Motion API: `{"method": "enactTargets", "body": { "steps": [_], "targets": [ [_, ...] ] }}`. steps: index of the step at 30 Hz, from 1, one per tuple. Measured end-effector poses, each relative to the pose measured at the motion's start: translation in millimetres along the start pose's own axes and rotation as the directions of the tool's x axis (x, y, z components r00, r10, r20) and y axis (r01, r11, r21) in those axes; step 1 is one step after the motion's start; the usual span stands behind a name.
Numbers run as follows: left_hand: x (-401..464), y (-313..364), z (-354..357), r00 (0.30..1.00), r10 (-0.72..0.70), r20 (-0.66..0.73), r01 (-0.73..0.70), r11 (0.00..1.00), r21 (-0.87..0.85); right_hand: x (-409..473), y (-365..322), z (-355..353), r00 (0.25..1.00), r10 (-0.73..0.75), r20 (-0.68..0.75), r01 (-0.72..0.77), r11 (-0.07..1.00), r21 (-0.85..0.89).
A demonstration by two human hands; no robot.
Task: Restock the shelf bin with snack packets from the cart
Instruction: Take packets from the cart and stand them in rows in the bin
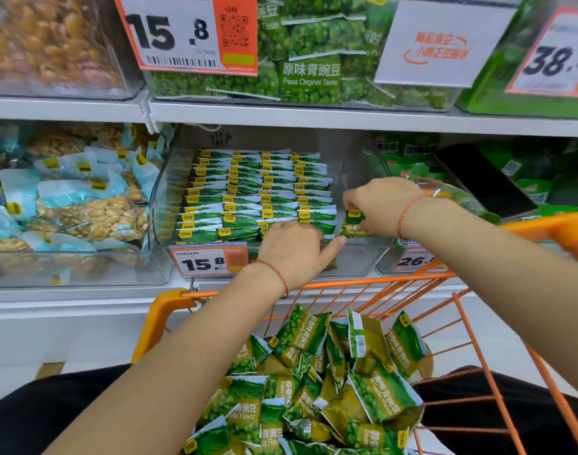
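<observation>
Reaching over the cart (478, 323), I have both hands at the clear bin (356, 257) on the middle shelf. My right hand (383, 205) pinches one green packet (355, 224) between thumb and fingers, holding it upright just above the bin's empty right-hand strip. My left hand (294, 251) lies flat on the front rows (258, 195), fingers spread and the forefinger stretched toward the held packet; it grips nothing I can see. The bin holds four neat columns of green packets standing on edge, running from back wall to front lip, and the only bare floor is that narrow strip along the right wall. A price tag (209, 261) reading 15.8 hangs on the bin's front lip, just left of my left wrist. In the cart below, loose packets (323, 382) lie in a jumbled heap, some face up, some showing barcodes. The cart's orange rim (363, 284) runs just under the shelf edge, beneath both forearms. To the left, a second bin (84, 274) holds pale blue bags of nuts (84, 205); to the right, a dark phone (484, 178) rests tilted on green bags. The shelf above (314, 118) overhangs the bin, leaving a modest gap for my hands.
</observation>
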State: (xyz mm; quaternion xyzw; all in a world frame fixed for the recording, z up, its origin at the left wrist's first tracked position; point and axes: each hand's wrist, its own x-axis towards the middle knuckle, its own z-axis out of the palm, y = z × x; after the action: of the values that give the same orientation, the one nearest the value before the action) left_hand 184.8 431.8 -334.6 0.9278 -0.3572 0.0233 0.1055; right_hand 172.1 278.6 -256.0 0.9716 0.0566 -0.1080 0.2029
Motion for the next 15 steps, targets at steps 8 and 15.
{"method": "enactTargets", "body": {
  "steps": [8, 15],
  "targets": [
    [-4.2, -7.5, 1.0, 0.999, -0.016, -0.041, 0.013, 0.998, -0.063, 13.1, -4.0, 17.0, 0.974, -0.074, 0.216, 0.038, 0.985, 0.168],
    [-4.2, -6.8, 1.0, 0.999, -0.046, -0.023, 0.045, 0.998, -0.045, 21.1, -13.7, 8.7, 0.868, -0.033, 0.495, -0.18, 0.909, 0.377]
  ]
}}
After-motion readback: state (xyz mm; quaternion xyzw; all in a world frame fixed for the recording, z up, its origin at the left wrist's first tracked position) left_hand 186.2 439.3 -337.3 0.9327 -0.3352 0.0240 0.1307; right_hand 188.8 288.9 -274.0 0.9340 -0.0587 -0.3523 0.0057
